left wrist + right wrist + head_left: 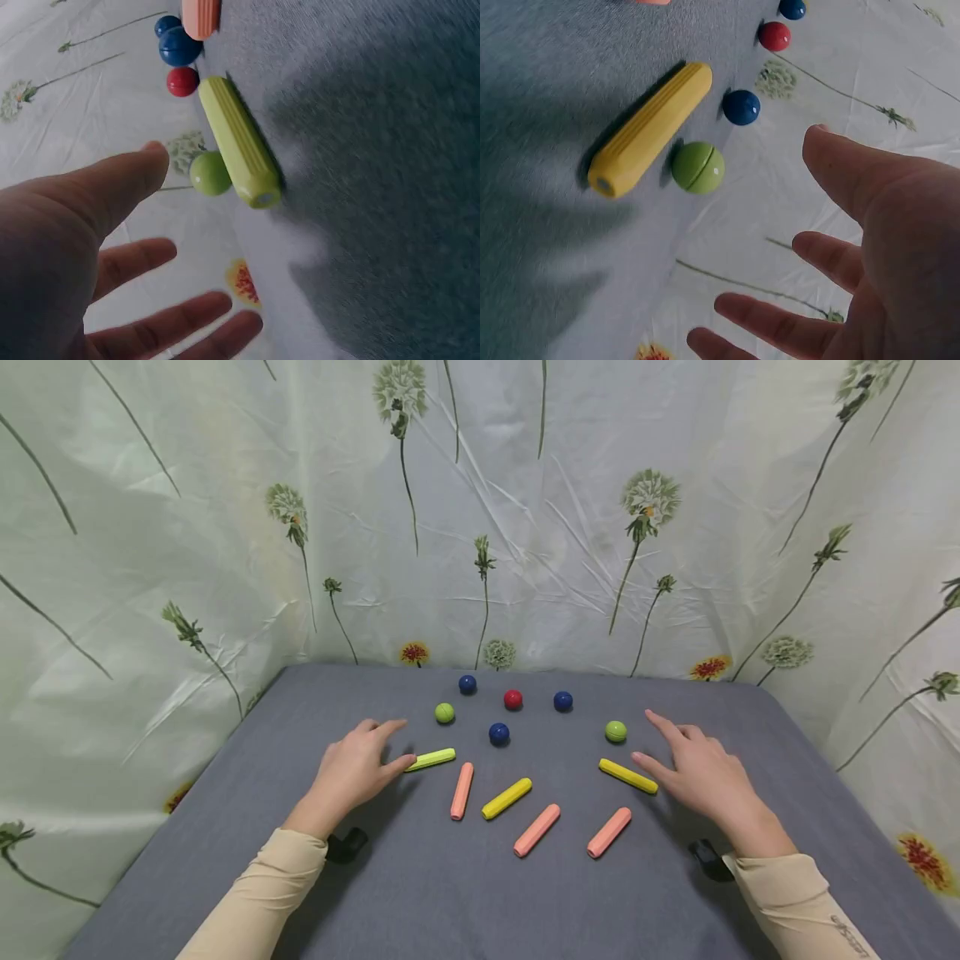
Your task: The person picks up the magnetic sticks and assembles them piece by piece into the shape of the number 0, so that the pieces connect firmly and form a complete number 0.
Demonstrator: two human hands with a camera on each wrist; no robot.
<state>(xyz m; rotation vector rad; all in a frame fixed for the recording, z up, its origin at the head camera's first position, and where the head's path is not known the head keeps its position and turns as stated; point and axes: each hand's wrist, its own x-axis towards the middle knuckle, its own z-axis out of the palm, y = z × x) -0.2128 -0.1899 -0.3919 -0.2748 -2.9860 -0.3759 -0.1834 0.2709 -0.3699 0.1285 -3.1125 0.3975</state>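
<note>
My left hand (354,768) hovers over the table's left side, fingers spread and holding nothing. Nearest to it lies a yellow-green ribbed stick (433,759), its left end partly behind the thumb in the head view; the left wrist view shows the stick (238,142) apart from the thumb. On the other side my right hand (703,772) is also spread above the cloth with nothing in it. Close to its thumb are a yellow ribbed stick (627,776) and a green ball (616,732). The right wrist view shows the yellow stick (651,129) apart from the fingers.
Between the hands lie another yellow stick (507,799) and three salmon sticks, one at the front right (609,832). Farther back are a red ball (513,699), blue balls such as one in the middle (498,734), and a second green ball (444,713). A flowered curtain (465,485) hangs behind the grey table (420,902).
</note>
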